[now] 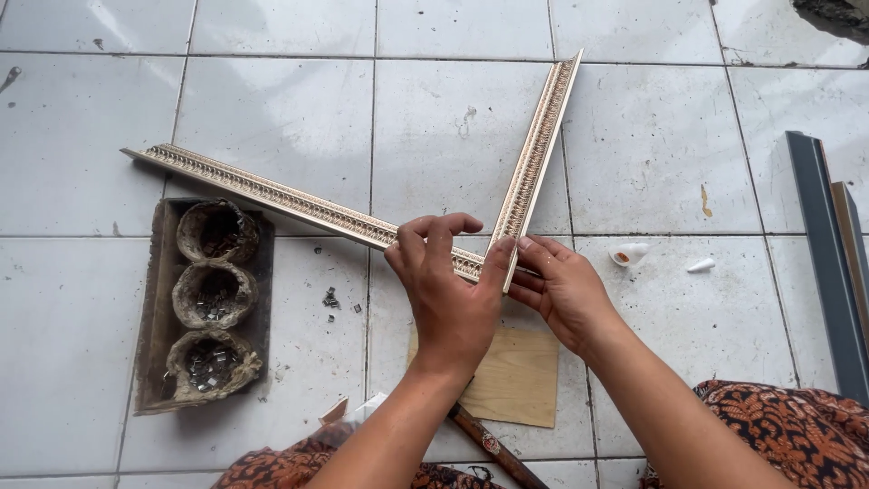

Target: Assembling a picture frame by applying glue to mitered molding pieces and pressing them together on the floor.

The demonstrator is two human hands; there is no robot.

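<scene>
Two ornate gilt frame moulding strips lie on the white tiled floor and meet in a V at a mitred corner. The left strip runs up to the far left, the right strip runs up and away. My left hand grips the left strip at the corner, fingers curled over its top. My right hand pinches the lower end of the right strip against that joint. A small plywood board lies under the corner, partly hidden by my wrists.
A wooden tray at left holds three rough bowls of small metal pieces; a few lie loose on the floor. A small glue bottle and its cap lie right. Grey and wood strips run along the right edge. A tool handle lies near my patterned cloth.
</scene>
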